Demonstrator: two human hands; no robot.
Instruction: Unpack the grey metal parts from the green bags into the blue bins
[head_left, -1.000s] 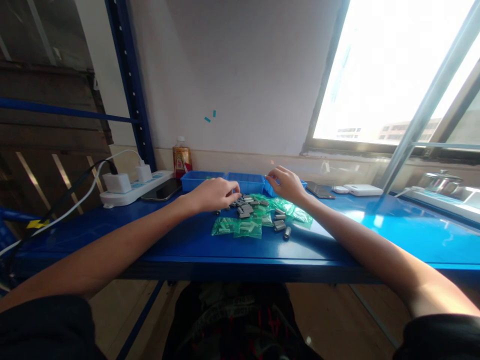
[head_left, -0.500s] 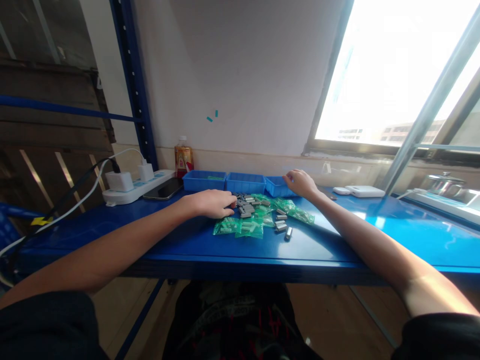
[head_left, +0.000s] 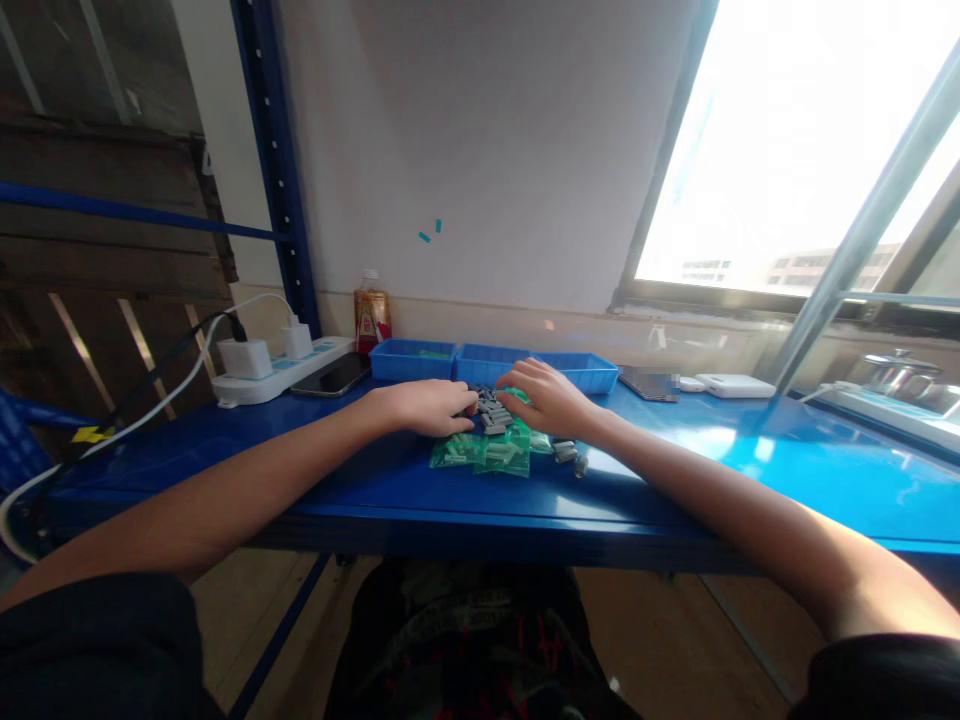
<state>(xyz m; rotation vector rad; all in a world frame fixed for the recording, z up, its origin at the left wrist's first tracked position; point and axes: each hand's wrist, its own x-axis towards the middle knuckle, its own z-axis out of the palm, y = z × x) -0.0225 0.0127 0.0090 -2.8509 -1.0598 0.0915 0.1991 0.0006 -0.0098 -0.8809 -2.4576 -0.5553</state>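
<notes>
A pile of small grey metal pieces point(head_left: 495, 417) lies on the blue table between my hands. My left hand point(head_left: 433, 407) rests at the pile's left edge, its thumb and fingers apart. From the right, my right hand point(head_left: 546, 398) reaches over the pile with fingers bent and thumb apart, and I see nothing held in it. Green clear bags point(head_left: 504, 455) with small pieces inside lie in front of the pile. More bags are partly hidden under my right hand. A few loose cylindrical metal pieces point(head_left: 565, 452) sit below my right wrist.
Three blue bins stand behind the pile: a left bin point(head_left: 412, 372), a middle bin point(head_left: 480, 352) and a right bin point(head_left: 592, 375). A bottle point(head_left: 372, 315), a phone point(head_left: 332, 375) and a power strip point(head_left: 285, 372) are at the left. A white box point(head_left: 735, 386) lies at the right.
My right hand has moved left from the right bin to the pile of metal pieces. My left hand has stayed at the pile's left side.
</notes>
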